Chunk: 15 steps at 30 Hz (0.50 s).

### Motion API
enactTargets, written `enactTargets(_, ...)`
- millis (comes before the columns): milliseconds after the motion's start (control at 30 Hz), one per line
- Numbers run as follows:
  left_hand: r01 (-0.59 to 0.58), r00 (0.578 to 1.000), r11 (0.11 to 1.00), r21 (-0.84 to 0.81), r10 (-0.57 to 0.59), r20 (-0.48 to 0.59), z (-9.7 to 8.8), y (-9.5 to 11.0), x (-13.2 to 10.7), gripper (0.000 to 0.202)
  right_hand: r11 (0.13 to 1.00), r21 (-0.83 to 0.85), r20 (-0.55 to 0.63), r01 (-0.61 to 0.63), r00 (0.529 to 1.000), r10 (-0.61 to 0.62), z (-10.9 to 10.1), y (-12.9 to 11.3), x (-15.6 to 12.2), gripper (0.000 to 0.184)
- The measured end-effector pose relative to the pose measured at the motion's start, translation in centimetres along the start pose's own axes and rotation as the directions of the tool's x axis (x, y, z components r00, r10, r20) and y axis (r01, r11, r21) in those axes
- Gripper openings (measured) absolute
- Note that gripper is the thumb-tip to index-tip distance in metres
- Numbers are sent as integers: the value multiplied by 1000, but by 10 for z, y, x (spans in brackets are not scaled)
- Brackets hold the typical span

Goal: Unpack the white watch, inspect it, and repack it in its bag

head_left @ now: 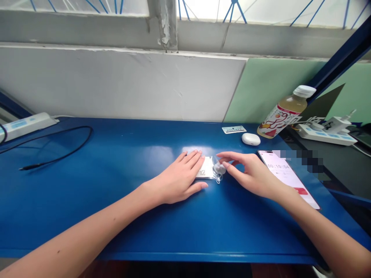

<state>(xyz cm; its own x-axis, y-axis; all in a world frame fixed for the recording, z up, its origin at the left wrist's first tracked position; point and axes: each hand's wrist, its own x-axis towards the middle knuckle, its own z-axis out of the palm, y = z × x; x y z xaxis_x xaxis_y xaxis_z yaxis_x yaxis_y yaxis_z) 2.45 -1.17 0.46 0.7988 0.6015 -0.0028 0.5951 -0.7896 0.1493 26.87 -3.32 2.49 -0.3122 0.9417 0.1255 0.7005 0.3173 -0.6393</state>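
A small white card or flat packet point(206, 170) lies on the blue desk point(121, 208). My left hand point(182, 177) rests flat over its left part, fingers stretched out, so much of it is hidden. At its right end is a clear plastic bag with a rounded grey piece point(219, 168) inside and a small metal ring point(218, 182) at the lower edge. My right hand point(249, 172) is curved beside this bag. Its thumb and index fingertips are apart, close to the grey piece; whether they touch the plastic I cannot tell.
To the right lie a phone point(285, 175) showing a timer, a white earbud case point(251, 139) and a small printed label point(234, 129). A drink bottle point(285, 112) leans near a power strip point(324, 133). On the left are a black cable point(66, 154) and another power strip point(29, 125).
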Motion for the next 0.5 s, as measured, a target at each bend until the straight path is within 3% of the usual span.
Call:
enactTargets(133,-8,1000,1000,4,8,-15,1,0,0,72,993,90,41,82,995,-86,7,2,-1,38)
enactTargets(300,-15,999,1000,0,15,-44,4,-2,-1,71,976,-88,3,199,980,-199,10,8,0,31)
enactTargets(500,-14,999,1000,14,15,-35,3,-1,-1,71,946,-153,41,286,958,-283,12,10,-1,26)
